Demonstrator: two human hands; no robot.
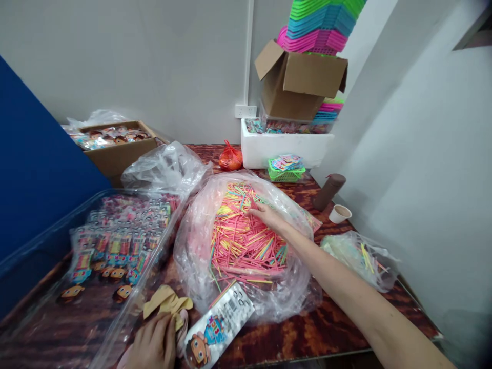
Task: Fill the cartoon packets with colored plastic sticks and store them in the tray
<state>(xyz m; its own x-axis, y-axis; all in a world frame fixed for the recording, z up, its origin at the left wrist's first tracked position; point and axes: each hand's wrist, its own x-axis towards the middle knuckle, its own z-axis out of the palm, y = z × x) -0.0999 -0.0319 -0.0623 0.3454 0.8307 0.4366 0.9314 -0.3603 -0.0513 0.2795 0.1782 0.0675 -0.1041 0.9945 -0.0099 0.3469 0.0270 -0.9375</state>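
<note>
My right hand [267, 214] reaches into a large clear plastic bag [192, 251] full of thin pink, yellow, green and blue sticks [246, 238]. Its fingers are closed around some pink sticks near the far side of the heap. At the front edge, my left hand [151, 341] is curled, with crumpled yellow material [167, 301] at its fingertips. Right beside it, a printed silver plastic packet [219, 328] stands tilted, a few sticks showing at its upper end. The left hand seems to grip the packet's side, though the contact is partly hidden.
A clear-walled tray [149, 256] of filled packets [123, 243] lies left. Behind are a cardboard box [119, 154], red bag [230, 156], white foam box [284, 148] and green basket [286, 174]. A brown bottle [329, 192], paper cup [340, 213] and small plastic bag [357, 256] stand right.
</note>
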